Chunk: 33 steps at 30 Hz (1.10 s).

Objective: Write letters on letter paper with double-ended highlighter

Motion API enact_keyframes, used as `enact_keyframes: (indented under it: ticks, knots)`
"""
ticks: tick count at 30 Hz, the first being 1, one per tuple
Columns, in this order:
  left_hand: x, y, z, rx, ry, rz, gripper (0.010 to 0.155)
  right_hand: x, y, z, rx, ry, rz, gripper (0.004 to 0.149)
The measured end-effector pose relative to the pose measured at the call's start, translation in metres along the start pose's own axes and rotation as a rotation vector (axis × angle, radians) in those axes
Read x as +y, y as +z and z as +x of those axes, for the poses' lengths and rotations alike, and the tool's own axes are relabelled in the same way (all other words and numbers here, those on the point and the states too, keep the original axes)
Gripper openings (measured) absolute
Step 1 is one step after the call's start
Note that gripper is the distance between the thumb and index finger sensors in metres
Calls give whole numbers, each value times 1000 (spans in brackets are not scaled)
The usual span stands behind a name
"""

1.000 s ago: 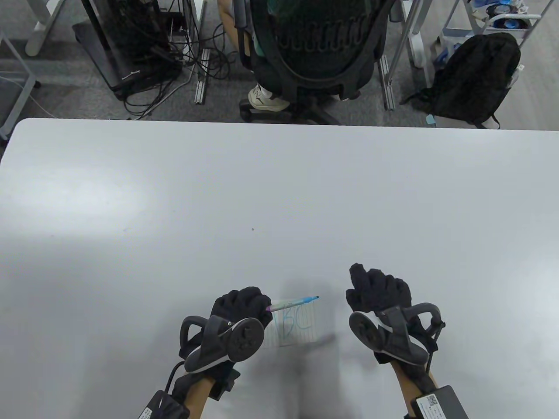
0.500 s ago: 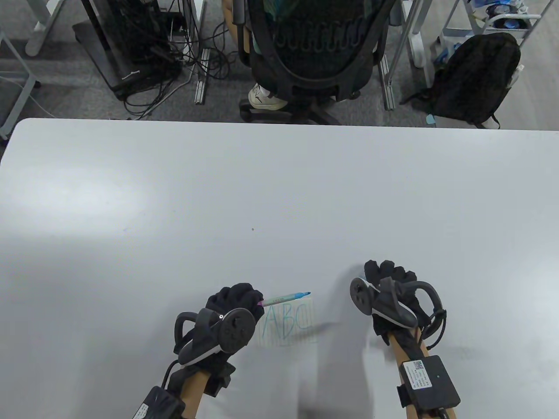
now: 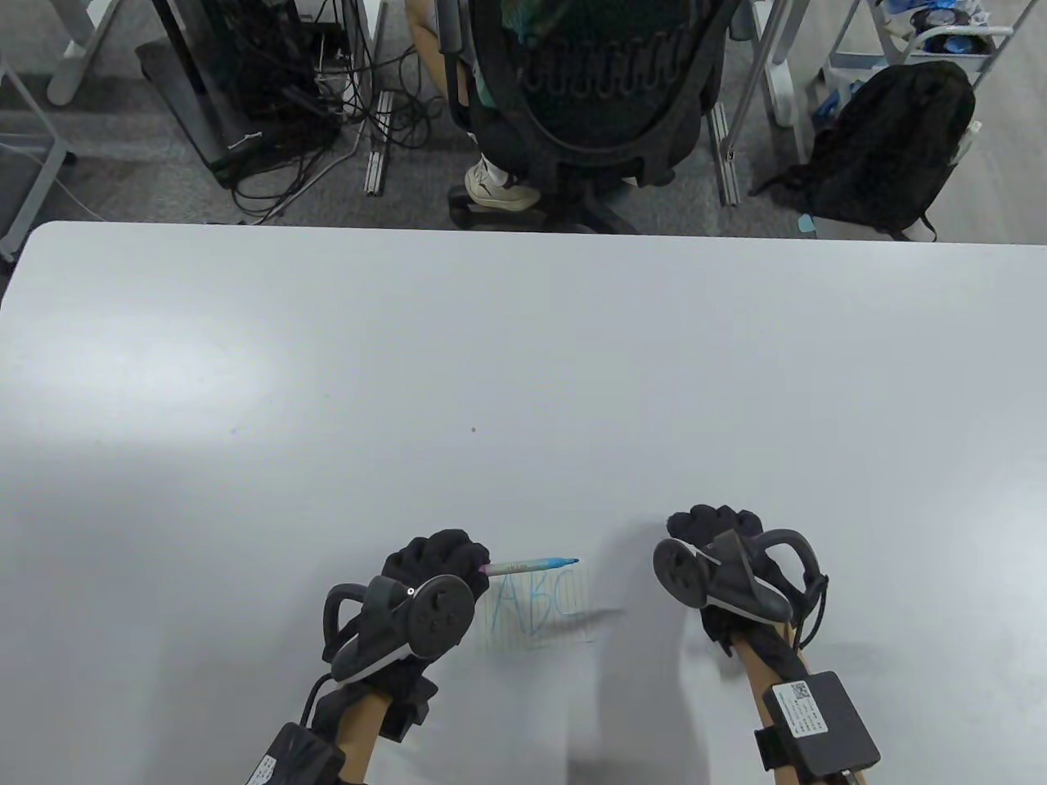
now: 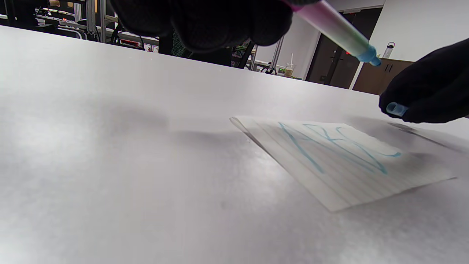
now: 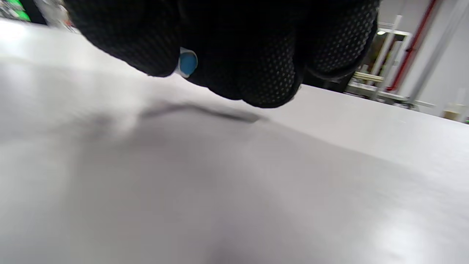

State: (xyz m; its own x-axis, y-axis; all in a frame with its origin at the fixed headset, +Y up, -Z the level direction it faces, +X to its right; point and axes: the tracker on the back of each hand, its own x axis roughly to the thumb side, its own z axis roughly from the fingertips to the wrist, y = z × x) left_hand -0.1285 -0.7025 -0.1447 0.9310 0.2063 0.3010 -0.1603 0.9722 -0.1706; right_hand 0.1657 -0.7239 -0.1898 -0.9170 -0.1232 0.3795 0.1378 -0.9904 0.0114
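Table view: L hand [image 3: 433,564] grips pen [image 3: 532,563] above paper [image 3: 540,613], blue tip bare; R hand [image 3: 716,531] curled, beside paper.
L wrist: pen [image 4: 337,33] off paper [image 4: 340,161]; "ABC" in blue.
R wrist: R fingers [image 5: 271,55] clasp blue cap [image 5: 188,63].

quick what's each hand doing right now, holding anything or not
Left hand: grips the highlighter, blue tip bare above the letter paper.
Right hand: curled around the blue cap.

The letter paper [image 3: 540,613] is showing the handwritten blue letters "ABC"; the labels on the forearm units are staying unreadable.
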Motion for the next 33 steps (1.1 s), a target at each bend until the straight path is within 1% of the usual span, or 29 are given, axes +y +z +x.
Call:
enact_keyframes:
  ticks: [3, 5, 8, 11, 20, 24, 26, 28, 31, 33]
  knots:
    - [-1, 0, 1, -9, 4, -4, 49, -11, 10, 19, -85, -40, -61, 51]
    - [-1, 0, 3, -17, 3, -4, 49, -17, 14, 27, -106, -49, -94, 51]
    - [-2, 2, 7, -29, -2, -3, 49, -26, 18, 42, -146, -42, -107, 51]
    - [-2, 4, 10, -38, -4, -1, 49, -30, 20, 51, -167, 2, -115, 51]
    - [-3, 5, 15, -61, -4, -7, 49, -33, 26, 62, -186, -12, -129, 51]
    - [-7, 6, 23, -90, -11, -27, 49, -34, 32, 70, -221, 16, -159, 51]
    - [-9, 6, 25, -98, -52, -51, 49, -34, 36, 72, -227, 67, -183, 51]
    - [-11, 6, 28, -102, -80, -57, 49, -33, 39, 74, -200, 66, -212, 52]
    - [-11, 7, 30, -106, -85, -37, 49, -29, 40, 76, -205, 76, -225, 51]
    - [-12, 9, 33, -109, -104, -12, 49, -29, 41, 75, -215, 69, -253, 51]
